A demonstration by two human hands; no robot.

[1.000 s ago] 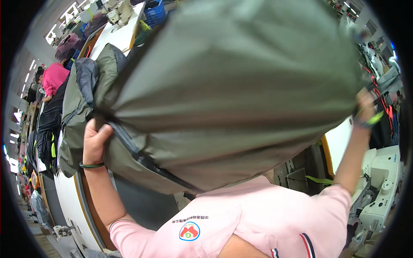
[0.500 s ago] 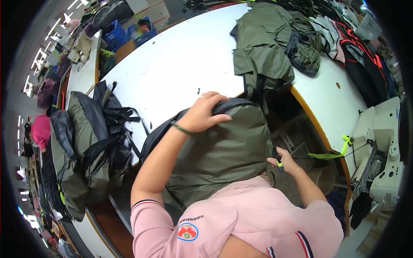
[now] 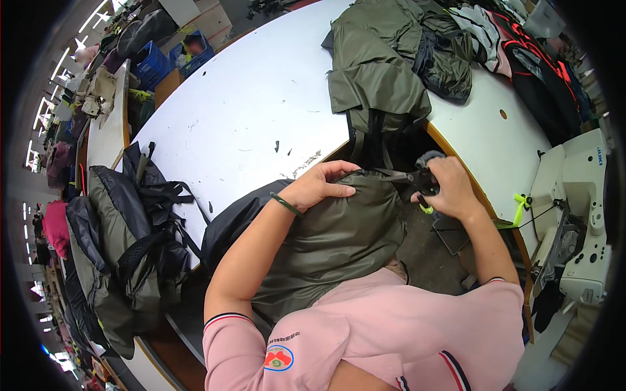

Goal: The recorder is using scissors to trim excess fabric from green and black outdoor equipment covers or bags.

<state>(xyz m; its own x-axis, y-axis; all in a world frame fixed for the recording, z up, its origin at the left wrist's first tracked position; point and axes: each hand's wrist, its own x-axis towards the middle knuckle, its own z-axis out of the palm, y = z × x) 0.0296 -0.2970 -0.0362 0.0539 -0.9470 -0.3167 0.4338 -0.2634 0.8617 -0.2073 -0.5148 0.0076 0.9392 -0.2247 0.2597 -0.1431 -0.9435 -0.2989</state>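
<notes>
An olive-green bag (image 3: 339,231) with a dark side panel lies across my lap and against the table edge. My left hand (image 3: 321,184) pinches the bag's upper edge between thumb and fingers. In my right hand (image 3: 448,186) is a pair of dark scissors (image 3: 412,179) with a bit of yellow-green at the handle. Their blades are parted and point left, at the bag's upper edge close to my left fingertips. Whether the blades touch the cloth I cannot tell.
A white table (image 3: 235,124) with dark scraps curves ahead. More olive-green bags (image 3: 375,78) lie on it at the far right, and a pile of bags with black straps (image 3: 140,241) hangs at the left. At right stands a sewing machine (image 3: 583,241), near a yellow-green ribbon (image 3: 521,201).
My right hand has come up from the bag's lower right side to its upper edge, bringing the scissors, now with parted blades. My left hand has shifted slightly and now pinches the edge.
</notes>
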